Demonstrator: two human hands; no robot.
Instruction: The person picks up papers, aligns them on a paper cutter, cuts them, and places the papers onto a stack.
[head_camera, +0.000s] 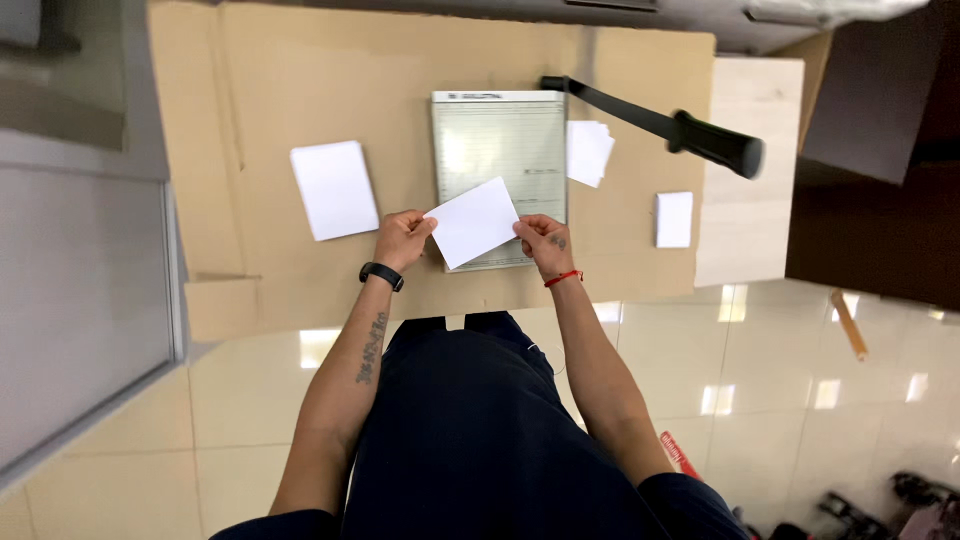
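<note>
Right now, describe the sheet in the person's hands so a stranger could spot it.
Find the grey paper cutter on the cardboard-covered table. Above its near edge, the white sheet is pinched between left hand and right hand, tilted; other paper lies flat.

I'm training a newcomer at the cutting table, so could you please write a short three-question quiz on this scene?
1. True or false: the cutter's handle is raised.
2. Which hands hold the white sheet? A) left only B) right only C) both
3. On which side of the paper cutter does the larger paper stack lie?

Key: 1 true. 2 C: left hand and right hand pinch opposite edges. 3 The person's left; smaller stacks lie right.
</note>
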